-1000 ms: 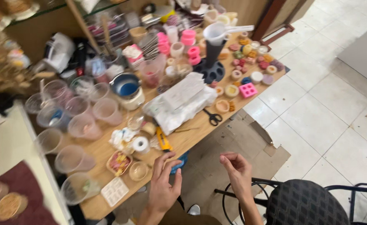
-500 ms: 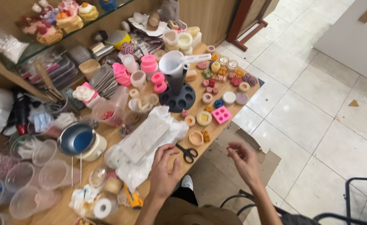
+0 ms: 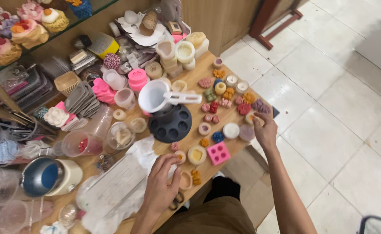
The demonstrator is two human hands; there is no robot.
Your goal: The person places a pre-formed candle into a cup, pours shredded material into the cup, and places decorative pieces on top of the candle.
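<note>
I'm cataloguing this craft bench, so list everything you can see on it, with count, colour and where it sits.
Wooden table: one, light brown, along the wall.
Round mould tray: one, black, table centre.
Funnel-shaped cup: one, white, standing on the black tray.
Square silicone mould: one, pink, front edge.
Small wax shapes: many, red, yellow, purple and orange, right end of the table.
Melting pot: one, cream with blue inside, left front.
Plastic bag: one, clear and white, under the left hand.
Plastic cups: several, clear, far left.
Cake-shaped pieces: several, pastel, on the glass shelf.
Left hand: resting on the bag.
Right hand: at the table's right corner, by the wax shapes.
</note>
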